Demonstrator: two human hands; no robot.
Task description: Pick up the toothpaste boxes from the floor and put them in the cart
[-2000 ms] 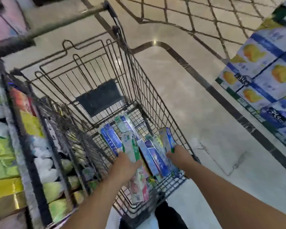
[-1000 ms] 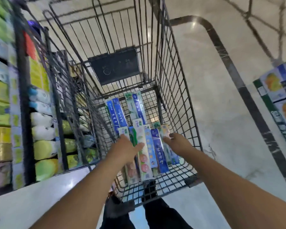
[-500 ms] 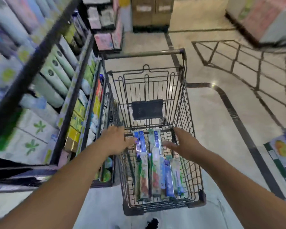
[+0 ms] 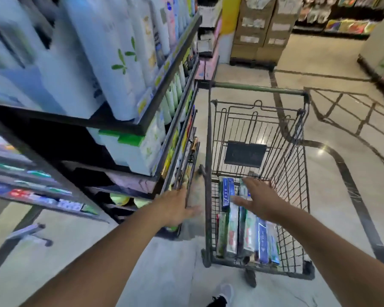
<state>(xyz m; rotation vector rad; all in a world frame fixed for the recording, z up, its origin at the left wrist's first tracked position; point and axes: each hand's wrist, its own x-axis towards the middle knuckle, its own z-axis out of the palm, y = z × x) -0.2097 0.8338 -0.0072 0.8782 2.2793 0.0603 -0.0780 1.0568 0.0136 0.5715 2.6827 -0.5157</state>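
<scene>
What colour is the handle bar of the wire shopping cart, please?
Green, a dull dark shade; the wire shopping cart's handle bar shows best in the head view.

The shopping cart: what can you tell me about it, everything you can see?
The shopping cart is dark wire mesh with a greenish handle bar at its far end and a dark plate on the fold-out flap. It stands upright on the pale floor beside the shelves. Toothpaste boxes lie side by side on its bottom. The right hand hovers open over them.
</scene>
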